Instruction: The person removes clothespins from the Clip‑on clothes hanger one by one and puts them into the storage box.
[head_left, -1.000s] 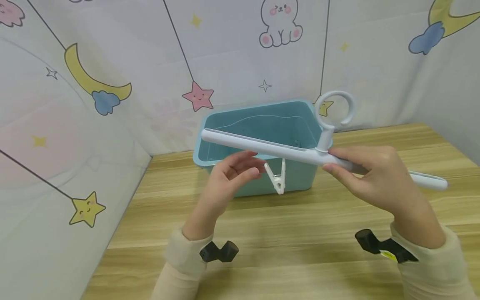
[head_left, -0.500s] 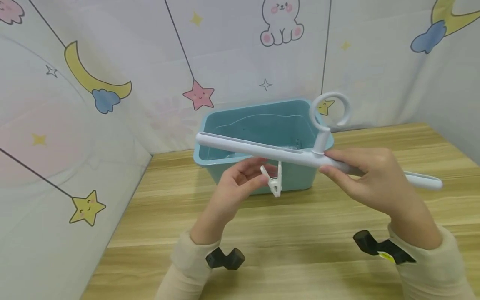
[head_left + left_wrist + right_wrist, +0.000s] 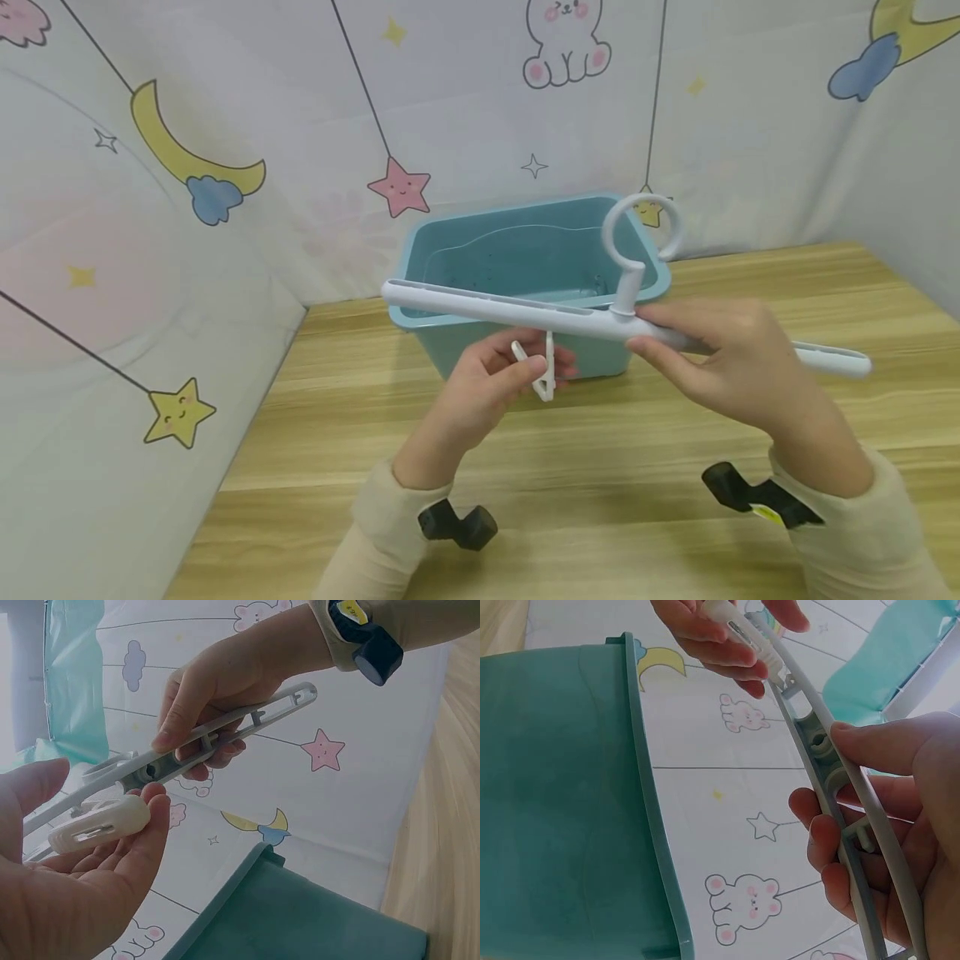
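Note:
My right hand (image 3: pixel 723 354) grips a pale grey clothes hanger (image 3: pixel 495 308) just right of its ring-shaped hook (image 3: pixel 611 237), thumb on the near side. The bar is held in the air, its left end higher and overlapping the bin. Below the bar's middle is a white clip (image 3: pixel 546 392), its two arms pointing up. My left hand (image 3: pixel 480 387) is at the clip. In the left wrist view the fingers lie beneath the clip (image 3: pixel 101 825) and the thumb stands apart from it. The right wrist view shows the hollow, slotted underside of the hanger (image 3: pixel 832 757).
A blue-green plastic bin (image 3: pixel 600 358) stands behind the hands on the wooden table (image 3: pixel 600 500), against a printed cloth backdrop (image 3: pixel 300 167). Black cameras sit on both wrists, one on the left sleeve (image 3: pixel 457 525).
The hanger has moved left and slightly down with my right hand. My left hand has moved right, its fingers now behind the clip and its thumb in front.

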The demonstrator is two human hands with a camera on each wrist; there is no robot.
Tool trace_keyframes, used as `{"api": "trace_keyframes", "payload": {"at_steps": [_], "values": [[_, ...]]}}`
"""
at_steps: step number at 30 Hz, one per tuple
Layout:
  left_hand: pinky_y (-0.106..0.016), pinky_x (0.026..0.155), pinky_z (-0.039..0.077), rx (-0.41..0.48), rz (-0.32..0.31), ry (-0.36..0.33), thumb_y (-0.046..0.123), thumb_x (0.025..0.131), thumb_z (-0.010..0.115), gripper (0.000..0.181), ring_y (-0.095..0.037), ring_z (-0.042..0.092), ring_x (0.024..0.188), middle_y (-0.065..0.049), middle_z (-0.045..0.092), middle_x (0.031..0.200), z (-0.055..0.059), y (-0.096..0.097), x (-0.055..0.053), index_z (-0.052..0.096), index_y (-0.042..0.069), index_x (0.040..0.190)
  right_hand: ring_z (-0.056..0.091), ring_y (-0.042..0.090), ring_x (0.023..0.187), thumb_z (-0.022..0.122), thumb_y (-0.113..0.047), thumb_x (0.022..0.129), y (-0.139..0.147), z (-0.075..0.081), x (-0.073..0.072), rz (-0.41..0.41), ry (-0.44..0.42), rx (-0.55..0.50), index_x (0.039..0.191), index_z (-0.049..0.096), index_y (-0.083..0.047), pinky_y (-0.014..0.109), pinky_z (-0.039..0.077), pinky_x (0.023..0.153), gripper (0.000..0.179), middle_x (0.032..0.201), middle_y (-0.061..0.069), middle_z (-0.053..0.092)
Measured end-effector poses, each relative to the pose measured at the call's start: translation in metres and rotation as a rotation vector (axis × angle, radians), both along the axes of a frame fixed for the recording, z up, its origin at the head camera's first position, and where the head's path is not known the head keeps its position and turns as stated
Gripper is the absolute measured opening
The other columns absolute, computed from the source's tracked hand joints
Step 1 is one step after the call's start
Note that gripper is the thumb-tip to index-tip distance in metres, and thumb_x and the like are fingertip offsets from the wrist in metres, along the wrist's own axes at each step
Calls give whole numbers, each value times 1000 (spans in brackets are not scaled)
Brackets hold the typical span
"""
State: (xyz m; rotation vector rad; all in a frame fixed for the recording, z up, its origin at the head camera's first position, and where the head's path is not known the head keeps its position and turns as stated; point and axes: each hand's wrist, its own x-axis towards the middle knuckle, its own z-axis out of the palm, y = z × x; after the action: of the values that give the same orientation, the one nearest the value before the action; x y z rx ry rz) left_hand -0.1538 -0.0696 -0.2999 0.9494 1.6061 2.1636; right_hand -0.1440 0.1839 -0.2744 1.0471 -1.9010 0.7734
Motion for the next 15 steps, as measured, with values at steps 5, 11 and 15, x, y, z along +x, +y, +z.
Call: {"api": "trace_keyframes", "payload": {"at_steps": [5, 11, 15], "values": [[-40, 88, 53, 21, -33, -41, 31, 91, 68, 54, -15, 68, 92, 0, 70, 98, 0, 0, 1, 51, -12, 120, 66, 8, 66, 57, -47, 94, -1, -1, 0, -1, -2, 2, 91, 74, 2, 13, 50, 62, 52, 77, 8, 73], [-33, 81, 56, -5, -37, -92, 21, 96, 61, 53, -12, 68, 81, 1, 70, 90, -2, -1, 1, 43, -22, 122, 67, 9, 67, 57, -48, 93, -2, -2, 0, -8, -11, 9, 92, 74, 1, 13, 51, 62, 53, 78, 8, 73], [-27, 75, 55, -1, -31, -126, 13, 97, 56, 45, -9, 66, 73, 1, 69, 84, -2, -2, 0, 42, -24, 119, 68, 11, 68, 56, -48, 94, -2, -1, 0, -7, -16, 15, 92, 74, 1, 14, 51, 63, 52, 79, 7, 73]]}}
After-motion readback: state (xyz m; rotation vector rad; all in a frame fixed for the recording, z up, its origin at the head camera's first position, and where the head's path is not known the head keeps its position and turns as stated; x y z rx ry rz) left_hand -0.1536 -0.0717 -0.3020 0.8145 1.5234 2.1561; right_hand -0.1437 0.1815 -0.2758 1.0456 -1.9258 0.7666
